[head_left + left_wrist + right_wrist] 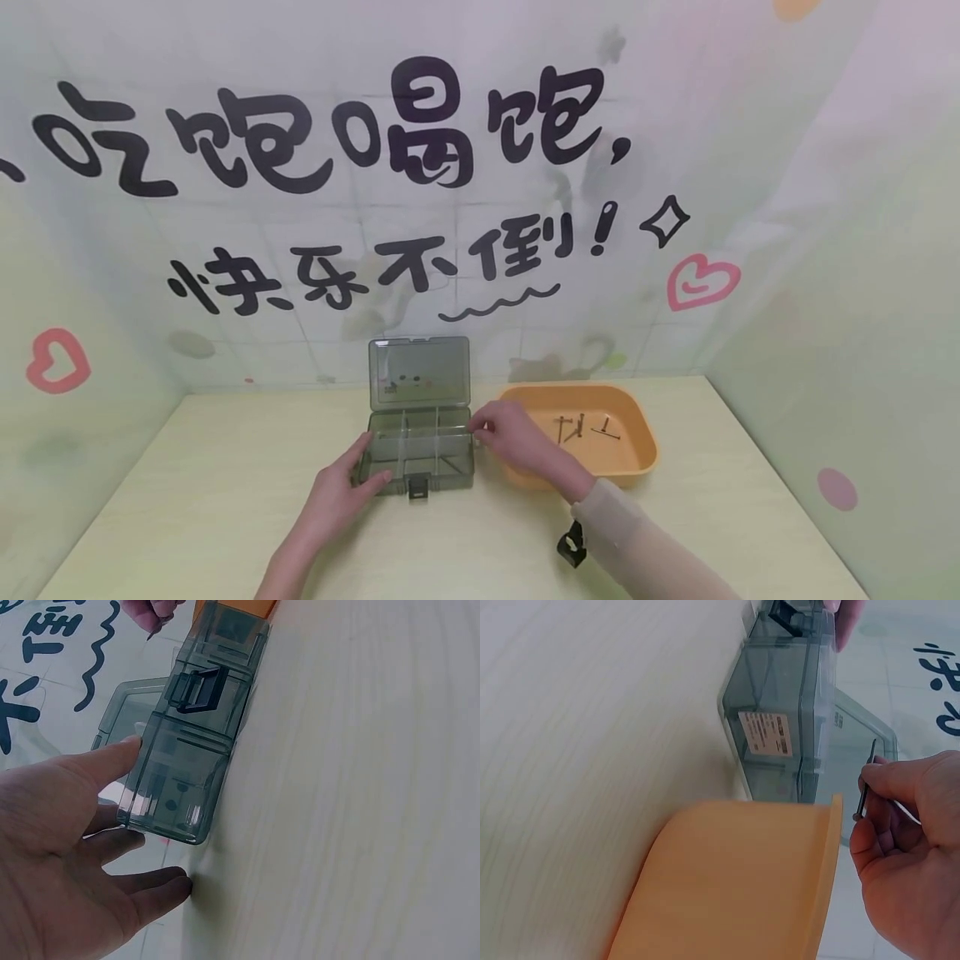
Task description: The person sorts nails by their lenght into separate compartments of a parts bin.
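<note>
A grey see-through compartment box [417, 479] stands on the table with its lid [420, 372] raised at the back. My left hand [339, 493] holds the box's front left corner, thumb at the front rim and fingers along the left side; in the left wrist view some fingers [161, 889] reach past it. At the box's right side, my right hand [513, 433] pinches a thin dark screw [865, 780] between thumb and fingers, above the rim. A thin dark piece [453, 464] lies in the front right compartment.
An orange basin [637, 425] holding several dark screws [581, 427] is just right of the box, beneath my right forearm. The box has a dark front latch [417, 486]. A black strap-like piece [572, 546] shows beside the right sleeve. A printed wall rises behind the table.
</note>
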Demonstrator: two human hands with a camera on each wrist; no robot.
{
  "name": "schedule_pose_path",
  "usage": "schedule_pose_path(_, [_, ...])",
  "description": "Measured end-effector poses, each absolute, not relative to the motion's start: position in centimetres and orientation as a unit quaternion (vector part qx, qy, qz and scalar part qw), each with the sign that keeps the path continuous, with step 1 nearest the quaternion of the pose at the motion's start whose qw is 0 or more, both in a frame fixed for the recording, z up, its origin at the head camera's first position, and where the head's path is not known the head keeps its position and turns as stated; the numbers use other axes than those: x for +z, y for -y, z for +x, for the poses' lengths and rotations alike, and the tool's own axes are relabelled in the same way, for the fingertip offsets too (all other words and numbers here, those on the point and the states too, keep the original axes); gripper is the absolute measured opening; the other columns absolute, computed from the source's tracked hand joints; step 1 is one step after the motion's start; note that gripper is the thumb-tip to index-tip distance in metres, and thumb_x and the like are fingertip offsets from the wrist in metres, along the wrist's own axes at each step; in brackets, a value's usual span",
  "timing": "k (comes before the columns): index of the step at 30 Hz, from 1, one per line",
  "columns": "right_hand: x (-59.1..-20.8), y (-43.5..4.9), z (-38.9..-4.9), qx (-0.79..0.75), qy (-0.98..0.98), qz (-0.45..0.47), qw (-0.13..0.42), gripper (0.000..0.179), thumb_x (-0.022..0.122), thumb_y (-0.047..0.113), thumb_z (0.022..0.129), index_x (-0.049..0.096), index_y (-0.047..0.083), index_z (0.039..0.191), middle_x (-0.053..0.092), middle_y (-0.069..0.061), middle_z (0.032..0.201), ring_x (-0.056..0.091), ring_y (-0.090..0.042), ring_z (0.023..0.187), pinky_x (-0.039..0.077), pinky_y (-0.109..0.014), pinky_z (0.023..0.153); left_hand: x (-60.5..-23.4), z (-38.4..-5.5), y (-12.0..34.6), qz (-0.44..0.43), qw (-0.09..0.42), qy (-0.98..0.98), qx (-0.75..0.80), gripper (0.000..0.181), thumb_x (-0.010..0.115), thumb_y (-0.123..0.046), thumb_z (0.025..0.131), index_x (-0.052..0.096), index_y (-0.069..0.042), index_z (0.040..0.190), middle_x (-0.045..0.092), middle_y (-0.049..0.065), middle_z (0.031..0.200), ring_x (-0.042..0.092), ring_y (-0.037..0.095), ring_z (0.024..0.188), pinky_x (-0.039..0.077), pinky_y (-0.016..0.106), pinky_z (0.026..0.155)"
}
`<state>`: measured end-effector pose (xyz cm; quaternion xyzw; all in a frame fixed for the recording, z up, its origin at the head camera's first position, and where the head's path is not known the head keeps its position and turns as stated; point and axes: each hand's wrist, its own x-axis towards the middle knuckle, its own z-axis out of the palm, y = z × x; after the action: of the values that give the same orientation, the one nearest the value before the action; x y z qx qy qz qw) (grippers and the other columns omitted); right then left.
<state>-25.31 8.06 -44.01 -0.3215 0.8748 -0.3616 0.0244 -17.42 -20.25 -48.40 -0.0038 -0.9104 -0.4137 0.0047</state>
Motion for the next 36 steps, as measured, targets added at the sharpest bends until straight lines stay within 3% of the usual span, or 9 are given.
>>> schedule_pose_path(22, [-44.7, -4.2, -24.7, -0.293, -0.911, -0.290, 0.000, 0.014, 0.068, -0.008, 0.090, 0.080, -0.003, 0.095, 0.077, -0.014, 0.097, 0.073, -0.025, 0.092, 0.061, -0.030, 0.078, -48.4, -17.3, 20.3, -0.008, 0.003, 0.912, -0.411, 0.080, 0.072, -0.029, 0.098, 0.030, 0.003, 0.158, 0.034, 0.031, 0.157, 0.035, 0.052, 0.141, 0.037, 0.064, 0.110])
schedule_pose_path(36, [-44.9, -3.4, -24.8, -0.301, -0.915, -0.269, -0.009, 0.013, 0.068, -0.005, 0.091, 0.080, -0.002, 0.096, 0.078, -0.013, 0.097, 0.074, -0.025, 0.092, 0.061, -0.029, 0.076, -48.2, -17.3, 20.3, -0.007, 0.005, 0.911, -0.413, 0.079, 0.072, -0.028, 0.098, 0.030, 0.002, 0.159, 0.034, 0.030, 0.158, 0.034, 0.051, 0.142, 0.037, 0.064, 0.111])
